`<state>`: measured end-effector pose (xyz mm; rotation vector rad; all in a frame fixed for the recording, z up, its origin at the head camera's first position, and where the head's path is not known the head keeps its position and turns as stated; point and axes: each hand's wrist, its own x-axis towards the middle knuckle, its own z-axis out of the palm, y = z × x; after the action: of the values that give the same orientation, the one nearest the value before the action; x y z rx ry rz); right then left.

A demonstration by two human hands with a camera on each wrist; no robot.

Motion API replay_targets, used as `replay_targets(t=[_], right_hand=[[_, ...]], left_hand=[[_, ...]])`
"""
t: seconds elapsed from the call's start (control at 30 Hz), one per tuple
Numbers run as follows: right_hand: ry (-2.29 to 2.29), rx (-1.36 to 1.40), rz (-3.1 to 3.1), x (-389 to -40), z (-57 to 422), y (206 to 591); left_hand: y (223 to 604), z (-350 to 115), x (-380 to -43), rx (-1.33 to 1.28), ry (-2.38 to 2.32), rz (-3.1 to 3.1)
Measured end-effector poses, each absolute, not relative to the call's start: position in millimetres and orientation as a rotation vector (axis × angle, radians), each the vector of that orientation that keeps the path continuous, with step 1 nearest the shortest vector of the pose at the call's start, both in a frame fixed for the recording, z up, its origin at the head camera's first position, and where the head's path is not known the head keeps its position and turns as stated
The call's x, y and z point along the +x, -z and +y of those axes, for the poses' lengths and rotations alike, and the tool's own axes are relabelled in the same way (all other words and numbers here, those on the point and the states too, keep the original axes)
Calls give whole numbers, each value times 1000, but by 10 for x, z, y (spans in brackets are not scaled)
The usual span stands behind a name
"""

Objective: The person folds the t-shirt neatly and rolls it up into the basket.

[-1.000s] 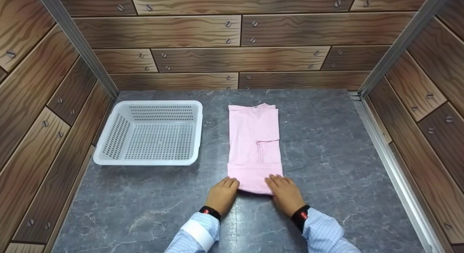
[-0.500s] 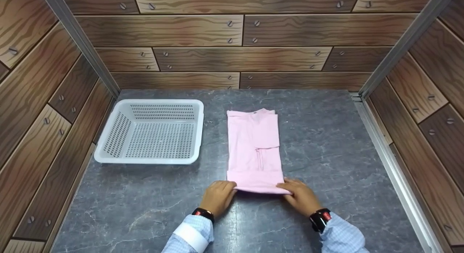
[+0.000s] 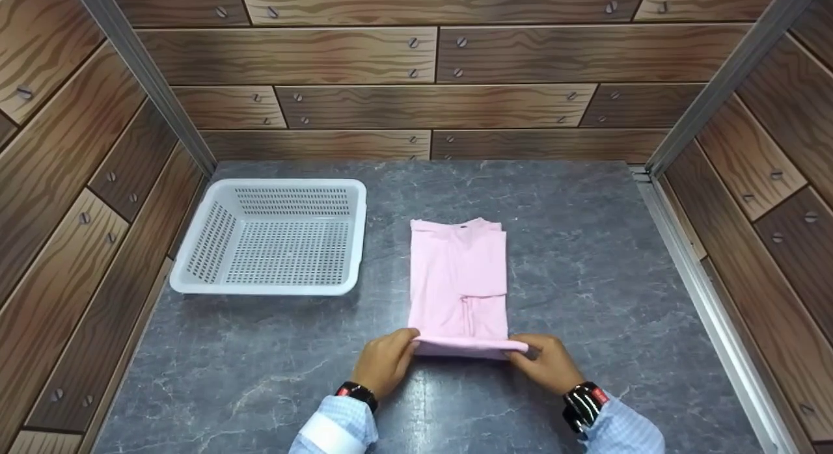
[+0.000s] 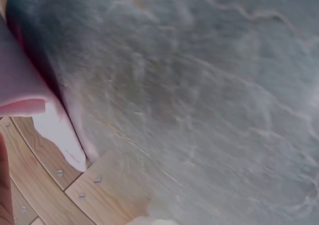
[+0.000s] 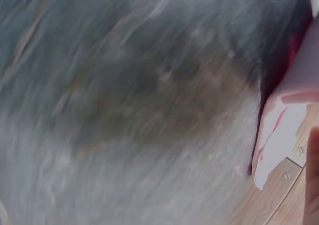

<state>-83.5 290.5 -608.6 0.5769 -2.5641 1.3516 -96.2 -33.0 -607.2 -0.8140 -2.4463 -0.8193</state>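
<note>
A folded pink shirt [image 3: 455,272] lies on the grey marbled tabletop, a folded sleeve showing on its upper side. Its near end is a folded band raised a little off the table. At the left corner of that band, my left hand [image 3: 384,361] pinches the cloth. My right hand [image 3: 548,363] grips the right corner, thumb below and fingers above. In the left wrist view the shirt [image 4: 22,80] hangs at the left edge, beside part of a finger. The right wrist view has the shirt [image 5: 281,130] at its right edge, next to a fingertip.
A white perforated plastic basket [image 3: 356,246] stands left of the shirt, with nothing in it. Wood-patterned walls [image 3: 351,106] enclose the back and both sides. A metal rail [image 3: 703,311] runs along the right edge of the tabletop [image 3: 586,246].
The shirt's far end has come nearer to me. Its near band has lifted and tilted up. My right hand has shifted right to the corner, and my left hand slightly left and down.
</note>
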Motion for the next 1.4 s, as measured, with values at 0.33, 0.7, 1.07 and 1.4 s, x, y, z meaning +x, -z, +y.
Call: replay_targets(t=[0.33,0.7,1.07,1.4], right_hand=[[-1358,525,-2694,-857,2910,6211],[-1495,284,-2676,-940,2828,6120],[-1509,9,-2632,-1159,2686,6136],[-1457,-76,-2713,-1278,2653,6235]], left_hand=[[6086,-354,-1006,-746,1261,-2555],[6165,-402,-1084,-674,1425,-2768],[6175,-140,-1338,-301,1894,-2443],[6258,-47,-1411,-71,1708,-2603]])
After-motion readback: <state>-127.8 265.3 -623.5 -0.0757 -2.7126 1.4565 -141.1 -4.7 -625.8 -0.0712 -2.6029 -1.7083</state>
